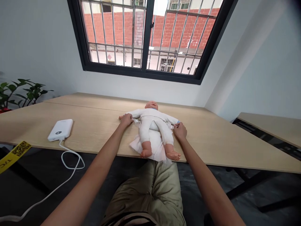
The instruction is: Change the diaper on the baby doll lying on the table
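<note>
A baby doll (154, 125) in a white suit lies on its back on the wooden table (94, 125), feet toward me at the near edge. A white cloth (157, 147) is spread under its legs. My left hand (126, 120) is closed on the doll's arm and sleeve on the left side. My right hand (180, 130) pinches the white fabric at the doll's other sleeve on the right side.
A white power bank (60, 129) lies on the table to the left, its white cable (68, 163) hanging over the edge. A potted plant (18, 92) stands at far left. A second table (270, 125) is at right. A barred window (150, 34) faces me.
</note>
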Demonstrator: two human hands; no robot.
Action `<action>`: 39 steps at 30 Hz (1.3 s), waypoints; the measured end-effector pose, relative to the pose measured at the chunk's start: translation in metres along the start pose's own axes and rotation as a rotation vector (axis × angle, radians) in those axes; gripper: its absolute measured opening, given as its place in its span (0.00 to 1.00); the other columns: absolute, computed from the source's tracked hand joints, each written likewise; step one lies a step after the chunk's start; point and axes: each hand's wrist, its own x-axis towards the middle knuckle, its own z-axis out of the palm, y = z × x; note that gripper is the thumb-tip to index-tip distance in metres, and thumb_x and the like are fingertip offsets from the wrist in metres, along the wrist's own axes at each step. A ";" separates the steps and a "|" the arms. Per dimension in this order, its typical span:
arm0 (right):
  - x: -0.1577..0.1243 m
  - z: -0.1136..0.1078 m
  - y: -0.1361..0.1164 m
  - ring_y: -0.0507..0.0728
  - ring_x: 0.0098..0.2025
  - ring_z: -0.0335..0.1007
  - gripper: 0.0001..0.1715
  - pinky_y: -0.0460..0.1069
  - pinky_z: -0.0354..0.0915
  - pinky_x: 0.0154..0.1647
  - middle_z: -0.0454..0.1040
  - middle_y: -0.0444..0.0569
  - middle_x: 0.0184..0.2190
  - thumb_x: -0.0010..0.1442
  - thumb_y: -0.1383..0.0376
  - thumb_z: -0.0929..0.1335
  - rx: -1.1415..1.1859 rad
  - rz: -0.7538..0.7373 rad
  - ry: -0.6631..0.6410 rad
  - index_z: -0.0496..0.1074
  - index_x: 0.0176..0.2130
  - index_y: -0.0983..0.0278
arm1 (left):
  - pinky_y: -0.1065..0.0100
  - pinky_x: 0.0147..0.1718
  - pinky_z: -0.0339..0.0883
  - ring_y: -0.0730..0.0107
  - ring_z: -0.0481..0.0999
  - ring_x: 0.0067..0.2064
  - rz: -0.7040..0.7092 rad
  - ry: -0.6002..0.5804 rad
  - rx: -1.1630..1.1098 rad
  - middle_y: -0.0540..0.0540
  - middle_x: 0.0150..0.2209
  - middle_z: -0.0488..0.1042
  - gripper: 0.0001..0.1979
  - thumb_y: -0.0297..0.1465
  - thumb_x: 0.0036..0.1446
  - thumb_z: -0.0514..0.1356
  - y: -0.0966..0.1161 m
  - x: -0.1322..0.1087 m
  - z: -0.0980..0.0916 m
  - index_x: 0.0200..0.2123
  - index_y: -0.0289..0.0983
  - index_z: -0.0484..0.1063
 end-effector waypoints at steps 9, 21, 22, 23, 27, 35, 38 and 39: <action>-0.051 -0.038 -0.046 0.56 0.37 0.66 0.15 0.50 0.63 0.41 0.71 0.52 0.39 0.58 0.55 0.67 0.389 -0.346 0.094 0.67 0.38 0.64 | 0.64 0.35 0.62 0.58 0.74 0.39 0.042 0.111 -0.382 0.43 0.39 0.73 0.19 0.49 0.61 0.53 0.083 -0.107 -0.029 0.42 0.40 0.65; -0.167 -0.088 -0.044 0.67 0.59 0.63 0.44 0.65 0.54 0.64 0.69 0.58 0.55 0.49 0.54 0.75 -0.275 -1.035 -0.483 0.63 0.61 0.61 | 0.63 0.46 0.71 0.59 0.75 0.47 0.113 -0.127 -0.521 0.42 0.57 0.56 0.34 0.27 0.46 0.60 0.077 -0.164 -0.024 0.59 0.46 0.62; -0.167 -0.086 -0.039 0.66 0.58 0.64 0.41 0.65 0.55 0.64 0.69 0.57 0.55 0.51 0.59 0.74 -0.310 -1.023 -0.458 0.64 0.61 0.61 | 0.64 0.48 0.70 0.59 0.74 0.50 0.129 -0.145 -0.543 0.43 0.56 0.57 0.33 0.27 0.46 0.59 0.071 -0.159 -0.028 0.58 0.45 0.65; -0.165 -0.085 -0.035 0.66 0.57 0.65 0.37 0.65 0.56 0.63 0.69 0.56 0.55 0.52 0.63 0.73 -0.337 -1.011 -0.449 0.65 0.60 0.60 | 0.64 0.51 0.69 0.58 0.72 0.53 0.149 -0.160 -0.556 0.43 0.55 0.58 0.31 0.27 0.46 0.59 0.065 -0.155 -0.031 0.56 0.45 0.67; -0.163 -0.089 -0.036 0.67 0.58 0.64 0.34 0.66 0.56 0.62 0.69 0.54 0.56 0.53 0.69 0.70 -0.360 -1.015 -0.453 0.68 0.59 0.56 | 0.62 0.60 0.61 0.58 0.65 0.60 0.237 -0.200 -0.520 0.43 0.53 0.61 0.27 0.28 0.46 0.60 0.041 -0.144 -0.040 0.53 0.44 0.73; -0.148 -0.084 -0.061 0.59 0.49 0.71 0.16 0.58 0.59 0.58 0.77 0.50 0.45 0.65 0.67 0.60 0.047 -1.023 -0.401 0.75 0.45 0.59 | 0.61 0.65 0.51 0.59 0.53 0.68 0.398 -0.267 -0.488 0.45 0.65 0.55 0.22 0.36 0.53 0.61 0.030 -0.133 -0.046 0.52 0.45 0.73; -0.107 -0.082 -0.082 0.58 0.40 0.72 0.16 0.51 0.64 0.45 0.78 0.51 0.38 0.65 0.60 0.61 0.236 -0.764 -0.269 0.75 0.37 0.63 | 0.63 0.66 0.49 0.61 0.55 0.67 0.431 -0.257 -0.515 0.45 0.65 0.60 0.20 0.41 0.58 0.57 0.038 -0.119 -0.048 0.51 0.42 0.73; -0.091 -0.080 -0.089 0.57 0.36 0.71 0.16 0.49 0.64 0.41 0.77 0.51 0.34 0.64 0.58 0.62 0.288 -0.687 -0.225 0.74 0.34 0.64 | 0.64 0.64 0.53 0.61 0.60 0.65 0.394 -0.235 -0.540 0.44 0.62 0.64 0.21 0.43 0.60 0.54 0.042 -0.113 -0.048 0.51 0.40 0.73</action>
